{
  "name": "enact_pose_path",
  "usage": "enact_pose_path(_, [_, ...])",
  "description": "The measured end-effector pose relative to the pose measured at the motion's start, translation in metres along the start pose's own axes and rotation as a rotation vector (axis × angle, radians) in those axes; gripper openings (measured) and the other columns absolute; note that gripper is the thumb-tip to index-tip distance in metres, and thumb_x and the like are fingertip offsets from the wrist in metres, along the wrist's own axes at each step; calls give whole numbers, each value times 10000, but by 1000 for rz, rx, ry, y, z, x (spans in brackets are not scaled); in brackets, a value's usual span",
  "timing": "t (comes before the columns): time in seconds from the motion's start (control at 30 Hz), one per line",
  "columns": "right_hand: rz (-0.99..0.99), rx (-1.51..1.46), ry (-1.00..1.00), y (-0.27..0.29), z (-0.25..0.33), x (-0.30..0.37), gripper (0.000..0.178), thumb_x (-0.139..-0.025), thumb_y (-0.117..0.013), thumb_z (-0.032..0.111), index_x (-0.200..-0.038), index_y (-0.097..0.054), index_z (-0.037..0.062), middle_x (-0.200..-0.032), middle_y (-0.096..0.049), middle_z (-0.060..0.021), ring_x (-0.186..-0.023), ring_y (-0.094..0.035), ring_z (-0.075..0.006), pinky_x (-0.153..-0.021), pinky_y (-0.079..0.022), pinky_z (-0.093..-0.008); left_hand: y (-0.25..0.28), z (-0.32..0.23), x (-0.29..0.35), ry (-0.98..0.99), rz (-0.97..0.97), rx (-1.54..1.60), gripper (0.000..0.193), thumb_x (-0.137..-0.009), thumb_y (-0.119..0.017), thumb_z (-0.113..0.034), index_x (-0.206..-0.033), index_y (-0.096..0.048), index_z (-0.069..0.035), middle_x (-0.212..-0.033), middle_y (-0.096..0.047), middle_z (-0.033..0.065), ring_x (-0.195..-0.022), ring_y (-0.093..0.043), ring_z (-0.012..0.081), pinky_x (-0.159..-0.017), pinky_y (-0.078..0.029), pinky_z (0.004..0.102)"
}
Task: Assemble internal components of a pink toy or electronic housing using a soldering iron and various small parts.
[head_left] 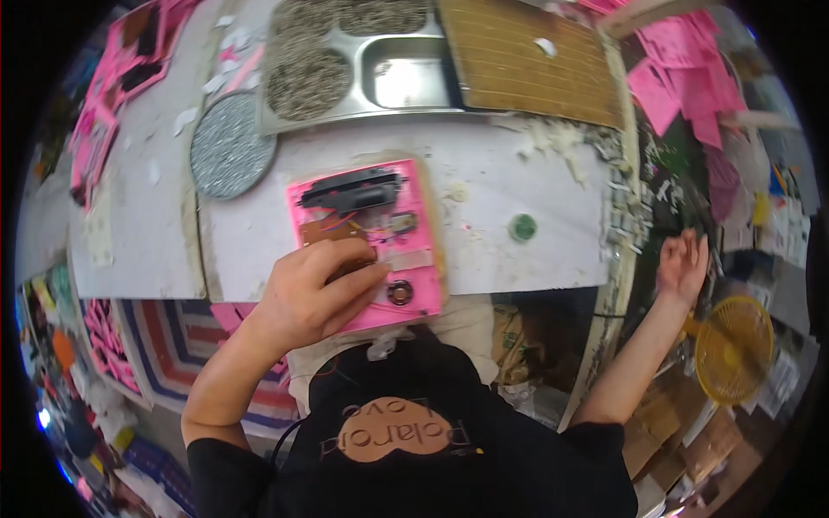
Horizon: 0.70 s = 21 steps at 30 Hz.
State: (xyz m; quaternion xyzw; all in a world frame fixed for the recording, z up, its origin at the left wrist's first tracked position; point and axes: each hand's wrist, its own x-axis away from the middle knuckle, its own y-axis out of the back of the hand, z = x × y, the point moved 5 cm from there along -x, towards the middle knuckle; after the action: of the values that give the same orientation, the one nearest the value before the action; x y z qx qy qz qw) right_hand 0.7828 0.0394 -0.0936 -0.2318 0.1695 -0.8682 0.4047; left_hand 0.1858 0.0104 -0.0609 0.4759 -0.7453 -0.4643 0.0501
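Note:
A pink plastic housing (413,259) lies flat on the white table (509,233) in front of me. It carries a long black part (352,190) along its far edge, a small brown circuit board (325,231) with thin wires, and a round metal piece (400,293). My left hand (311,293) rests flat on the near left part of the housing, fingers over the board. My right hand (684,263) is stretched far out to the right, past the table edge, fingers apart and holding nothing that I can see.
A steel compartment tray (410,82) of small metal parts stands at the back, beside a round dish (230,145) of the same parts. A brown perforated board (527,60) lies back right. A green disc (522,227) sits on the table. A yellow fan (734,345) stands lower right. Pink housings (682,78) pile far right.

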Motion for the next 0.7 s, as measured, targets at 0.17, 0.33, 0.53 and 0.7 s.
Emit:
enact_pose_path(0.17, [342,408,51,-119,-102,137,190,-968,-690,112,-1139,-673,31,-786,-592,-15,-692,-541,-107,-696,-494,-305,2,0,12,27,-40,-21,363,-772,-810,-104,-1126,-730,-98,-1042,-645,68,-779,-649,229,-648,-526,363])
enact_pose_path(0.33, [959,1015,590,-249,-169,216,114,-800,-779,30,-894,-715,23,-794,-663,-60,-693,-602,-223,-663,-496,-338,-5,-5,5,-19,56,-94,344,-775,-808,-124,-1110,-731,-103,-1042,-631,67,-788,-633,219,-630,-500,357])
enact_pose_path(0.53, [1017,1372,733,-291,-197,225,173,-788,-777,170,-807,-648,55,-736,-645,-79,-706,-620,-294,-649,-514,-407,-4,-2,4,-30,-92,-91,382,-746,-819,-188,-1110,-724,-118,-1095,-607,51,-873,-614,228,-742,-492,386])
enact_pose_path(0.7, [1069,1542,803,-302,-197,234,166,-818,-726,173,-762,-611,67,-742,-662,-92,-712,-649,-304,-606,-523,-433,-6,1,-11,52,-54,-206,468,-755,-803,-327,-1172,-713,-134,-1181,-585,41,-1008,-559,230,-932,-397,432])
